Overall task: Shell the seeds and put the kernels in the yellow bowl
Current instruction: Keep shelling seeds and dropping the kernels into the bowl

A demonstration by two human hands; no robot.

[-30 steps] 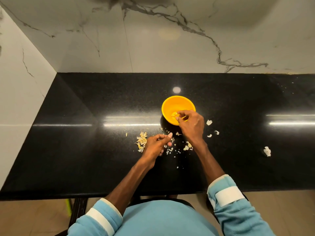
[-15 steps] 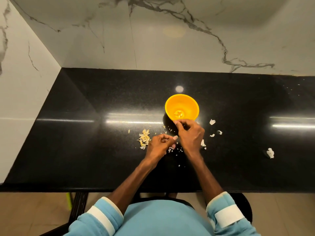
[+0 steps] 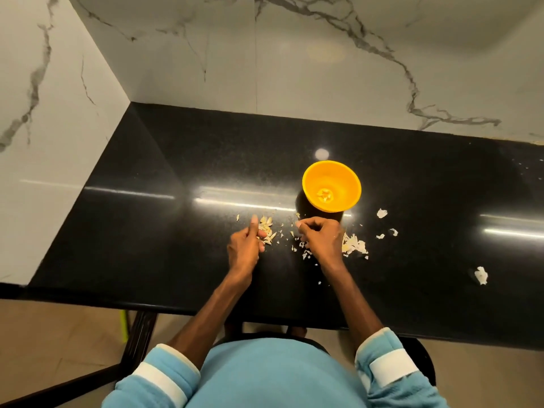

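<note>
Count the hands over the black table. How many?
2. The left hand is at the seed pile, left of centre. The right hand, fingers curled, is beside it, just in front of the yellow bowl. None looks hidden.

- Views: 1, head cam, wide-angle.
- Position: above and behind the fingers (image 3: pixel 253 222), on wearer's head.
- Facing: fwd, steeply down.
- Range: near. Forearms run from btm edge to left hand (image 3: pixel 244 245) and right hand (image 3: pixel 321 237), approx. frame ctr.
- Beyond fingers: yellow bowl (image 3: pixel 348 184) close, black counter (image 3: pixel 176 231), marble wall (image 3: pixel 294 69) across top & left.
- Short of fingers: blue sleeves (image 3: pixel 159 378), lap, floor (image 3: pixel 59 334) at btm.
</note>
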